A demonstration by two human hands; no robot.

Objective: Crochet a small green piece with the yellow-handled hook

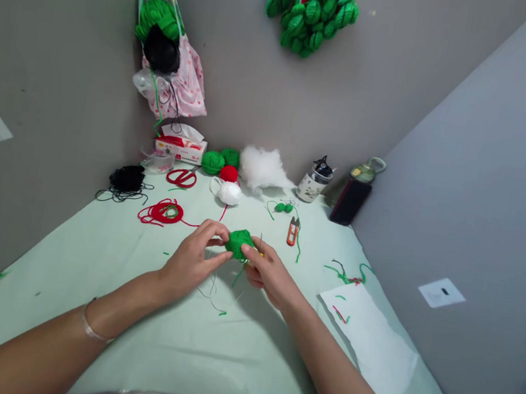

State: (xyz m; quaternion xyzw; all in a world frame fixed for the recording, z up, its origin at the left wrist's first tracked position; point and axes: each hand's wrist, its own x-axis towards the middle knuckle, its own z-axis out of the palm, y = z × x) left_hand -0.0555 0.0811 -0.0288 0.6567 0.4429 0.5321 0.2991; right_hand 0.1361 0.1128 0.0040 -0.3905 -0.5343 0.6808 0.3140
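Observation:
Just above the middle of the table I hold a small, rounded green yarn bundle; I cannot tell whether it is wound or crocheted. The fingertips and thumb of my left hand pinch its left side. On its right side, the thumb of my right hand presses against it. A thin metal shaft with a bit of yellow at its base sticks up by the right fingers, which partly hide it. A short green tail hangs below the bundle. Thin pale threads trail on the table beneath.
Red yarn, red-handled scissors and black yarn lie left. Behind are a white yarn ball, white stuffing and a cup. Orange thread snips, a phone and white paper lie right.

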